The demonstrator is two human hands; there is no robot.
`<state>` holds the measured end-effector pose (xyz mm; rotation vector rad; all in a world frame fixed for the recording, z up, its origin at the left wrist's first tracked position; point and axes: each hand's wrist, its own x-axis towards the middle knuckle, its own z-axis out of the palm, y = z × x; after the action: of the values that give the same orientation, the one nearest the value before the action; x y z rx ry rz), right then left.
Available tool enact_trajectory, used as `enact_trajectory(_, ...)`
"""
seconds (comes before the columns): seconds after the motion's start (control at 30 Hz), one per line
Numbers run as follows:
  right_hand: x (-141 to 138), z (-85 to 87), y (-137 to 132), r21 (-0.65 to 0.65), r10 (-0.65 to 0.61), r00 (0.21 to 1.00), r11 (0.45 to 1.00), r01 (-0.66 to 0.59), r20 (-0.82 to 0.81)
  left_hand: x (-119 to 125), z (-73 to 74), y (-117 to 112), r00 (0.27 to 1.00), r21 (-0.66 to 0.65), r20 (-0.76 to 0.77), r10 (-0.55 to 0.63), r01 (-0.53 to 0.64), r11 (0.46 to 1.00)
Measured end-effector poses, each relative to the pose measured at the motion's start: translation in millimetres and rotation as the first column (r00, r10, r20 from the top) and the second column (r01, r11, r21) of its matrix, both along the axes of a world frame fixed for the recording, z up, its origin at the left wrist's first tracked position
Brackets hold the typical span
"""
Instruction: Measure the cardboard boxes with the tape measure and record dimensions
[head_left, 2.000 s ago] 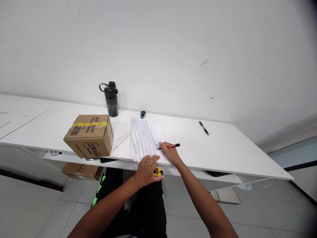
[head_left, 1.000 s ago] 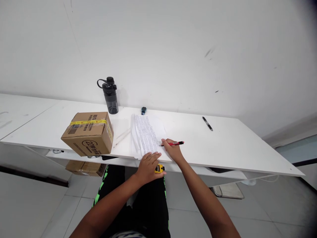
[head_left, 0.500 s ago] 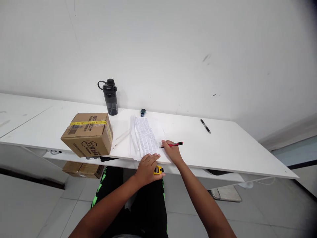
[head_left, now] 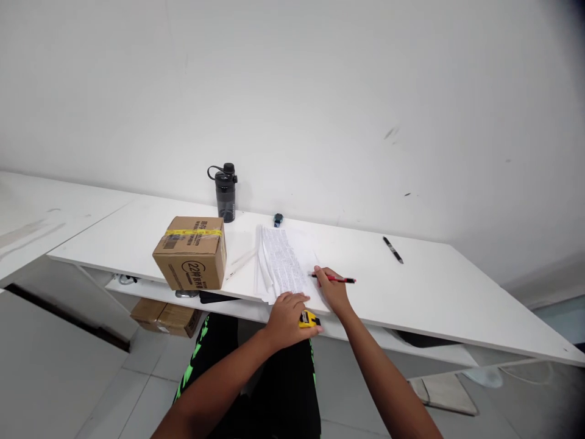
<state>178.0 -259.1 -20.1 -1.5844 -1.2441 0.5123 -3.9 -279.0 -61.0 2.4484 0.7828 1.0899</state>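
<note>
A red pen (head_left: 340,280) is gripped in my right hand (head_left: 333,291), its tip at the right part of the papers. The stack of papers (head_left: 286,262) is covered with handwriting on its left page, while the right side looks mostly blank. My left hand (head_left: 287,320) is closed around a yellow tape measure (head_left: 309,319) at the desk's front edge. Its fingertips rest on the lower edge of the papers. Part of the tape measure is hidden by the palm.
Left of the papers sits a taped cardboard box (head_left: 192,253), with a dark water bottle (head_left: 225,192) behind it. A watch (head_left: 278,219) lies near the wall, and a black pen (head_left: 393,250) to the right. Below the white desk (head_left: 411,286), a shelf and another carton (head_left: 165,316) show.
The view has shifted, so the desk and everything on it appear further right and slightly lower. Both hands keep their holds, and the red pen now lies more level.
</note>
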Motion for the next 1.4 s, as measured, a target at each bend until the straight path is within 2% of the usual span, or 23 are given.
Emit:
enact_trajectory(0.07, 0.1, -3.5, 1.8, 0.067, -0.009, 0.999, 0.998, 0.005, 0.047, -5.3, 9.8, -6.9, 0.996, -0.043, 0.09, -0.027, 0.031, 0.999)
enact_trajectory(0.13, -0.6, -9.6, 5.3, 0.078, -0.014, 0.99, 0.997, 0.004, 0.138, -10.9, 20.9, -18.0, 0.978, -0.019, 0.198, -0.067, 0.072, 0.997)
enact_trajectory(0.3, -4.8, -24.6, 11.5, -0.089, 0.015, 0.932, 0.996, 0.019, 0.362, -32.6, 55.7, -47.5, 0.888, 0.188, 0.437, -0.145, 0.067, 0.98)
enact_trajectory(0.4, -9.3, -20.0, 6.1, 0.036, -0.025, 0.926, 0.999, 0.012, 0.378, -56.1, 76.5, -55.9, 0.852, 0.233, 0.499, -0.159, 0.045, 0.971)
enact_trajectory(0.5, -27.3, -2.1, -11.2, 0.249, -0.046, 0.972, 0.968, -0.013, 0.231, -81.8, 90.6, -58.4, 0.787, 0.264, 0.594, -0.165, 0.003, 0.965)
enact_trajectory(0.53, -39.1, 5.5, -19.9, 0.295, 0.006, 0.989, 0.954, -0.051, 0.149, -89.6, 94.0, -59.1, 0.758, 0.264, 0.633, -0.159, -0.018, 0.964)
enact_trajectory(0.6, -72.8, 19.9, -40.8, 0.315, 0.21, 0.977, 0.925, -0.213, 0.045, -103.1, 99.9, -61.0, 0.696, 0.229, 0.708, -0.121, -0.064, 0.971)
enact_trajectory(0.63, -93.9, 25.4, -51.9, 0.322, 0.43, 0.9, 0.864, -0.387, -0.071, -109.0, 102.9, -62.2, 0.668, 0.195, 0.74, -0.084, -0.092, 0.977)
enact_trajectory(0.67, -116.7, 29.3, -62.8, 0.357, 0.59, 0.791, 0.782, -0.511, -0.162, -114.4, 106.0, -63.5, 0.647, 0.145, 0.762, -0.031, -0.123, 0.982)
enact_trajectory(0.7, -140.2, 31.2, -72.7, 0.377, 0.685, 0.698, 0.715, -0.589, -0.209, -119.6, 109.1, -64.7, 0.642, 0.084, 0.766, 0.035, -0.154, 0.985)
enact_trajectory(0.73, -162.9, 31.1, -81.2, 0.38, 0.707, 0.67, 0.697, -0.608, -0.226, -125.0, 112.2, -65.7, 0.651, 0.015, 0.751, 0.112, -0.187, 0.982)
enact_trajectory(0.77, -183.7, 29.4, -87.8, 0.36, 0.684, 0.688, 0.722, -0.591, -0.242, -130.8, 115.0, -66.4, 0.666, -0.062, 0.719, 0.197, -0.221, 0.973)
enact_trajectory(0.83, -215.9, 23.0, -95.1, 0.375, 0.594, 0.75, 0.792, -0.482, -0.291, -145.2, 119.1, -66.8, 0.703, -0.226, 0.62, 0.349, -0.266, 0.937)
enact_trajectory(0.93, -236.7, 14.3, -93.1, 0.382, 0.485, 0.806, 0.854, -0.353, -0.338, -175.9, 122.6, -66.6, 0.753, -0.467, 0.489, 0.44, -0.2, 0.861)
enact_trajectory(1.0, -236.8, 14.4, -86.8, 0.399, 0.475, 0.826, 0.85, -0.343, -0.304, -200.9, 127.4, -65.7, 0.803, -0.616, 0.4, 0.442, -0.121, 0.778)
enact_trajectory(1.1, -230.5, 26.6, -77.0, 0.421, 0.572, 0.802, 0.779, -0.466, -0.171, -234.3, 141.5, -59.6, 0.887, -0.78, 0.293, 0.357, 0.005, 0.626)
enact_trajectory(1.17, -228.3, 40.7, -72.9, 0.408, 0.664, 0.741, 0.707, -0.579, -0.1, -246.8, 151.3, -52.7, 0.93, -0.855, 0.29, 0.225, 0.146, 0.498)
enact_trajectory(1.23, -229.0, 54.7, -70.6, 0.396, 0.711, 0.699, 0.666, -0.632, -0.079, -249.6, 157.8, -46.8, 0.923, -0.903, 0.355, 0.15, 0.297, 0.309)
enact_trajectory(1.3, -229.2, 64.6, -67.5, 0.399, 0.716, 0.69, 0.667, -0.628, -0.111, -246.3, 161.2, -42.5, 0.883, -0.901, 0.431, 0.188, 0.41, 0.142)
enact_trajectory(1.33, -227.7, 67.6, -64.6, 0.401, 0.701, 0.696, 0.688, -0.605, -0.152, -244.9, 162.9, -40.1, 0.86, -0.889, 0.458, 0.226, 0.448, 0.095)
enact_trajectory(1.37, -224.3, 69.6, -60.5, 0.403, 0.677, 0.707, 0.716, -0.57, -0.203, -244.9, 165.4, -36.8, 0.838, -0.876, 0.479, 0.263, 0.476, 0.08)
enact_trajectory(1.4, -218.7, 71.0, -55.3, 0.41, 0.645, 0.721, 0.747, -0.523, -0.255, -247.4, 169.2, -31.8, 0.819, -0.865, 0.498, 0.285, 0.493, 0.095)
